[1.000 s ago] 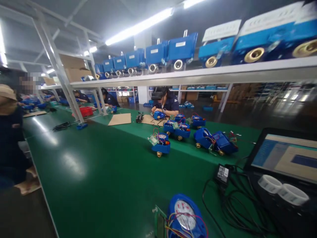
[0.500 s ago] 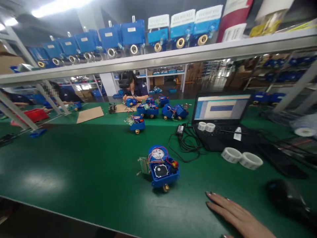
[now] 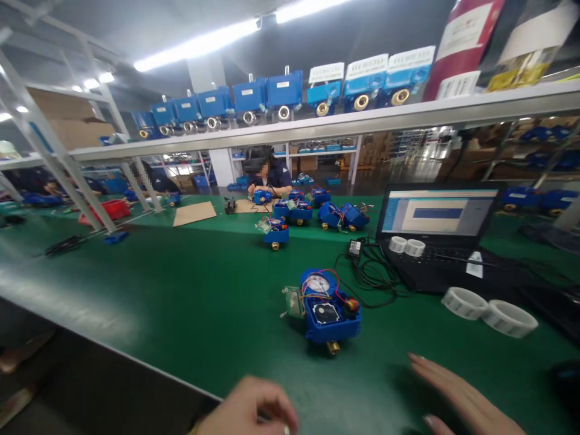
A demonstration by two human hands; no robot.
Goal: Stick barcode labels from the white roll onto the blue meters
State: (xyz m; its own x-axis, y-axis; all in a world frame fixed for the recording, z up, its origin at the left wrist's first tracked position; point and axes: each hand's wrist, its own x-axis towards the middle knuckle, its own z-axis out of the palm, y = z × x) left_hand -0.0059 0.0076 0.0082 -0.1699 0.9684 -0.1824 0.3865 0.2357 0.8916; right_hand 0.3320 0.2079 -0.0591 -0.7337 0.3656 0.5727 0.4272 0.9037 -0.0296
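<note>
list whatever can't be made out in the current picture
All in the head view:
Left hand: cut off by the bottom edge; whether it holds anything is unclear.
Right hand: lower part cut off by the bottom edge.
Dark object: cut off by the right edge, blurred.
Dial on the nearest blue unit: markings too small.
Laptop screen: text too small, blurred.

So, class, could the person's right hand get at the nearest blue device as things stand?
Probably yes: between the right hand and the blue device, only green tabletop shows.
</note>
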